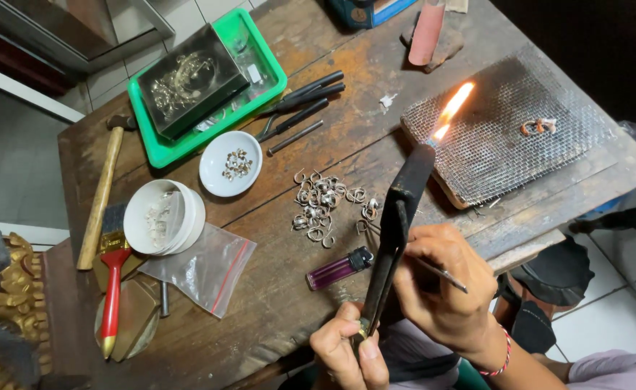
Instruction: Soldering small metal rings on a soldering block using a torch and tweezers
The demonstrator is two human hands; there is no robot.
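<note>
The left hand (347,350) is closed around the base of a black torch (397,224), while the right hand (441,285) steadies its body and pinches thin metal tweezers (444,274). The torch looks rigid and fairly light, best held low on its handle, well away from the hot tip. Its long axis runs up and slightly right from the hands, its flame (452,108) pointing over the near-left corner of the wire-mesh block (499,130), short of the small rings (538,127) lying on that block.

Worn wooden workbench (274,289); white tiled floor (621,303).
</note>
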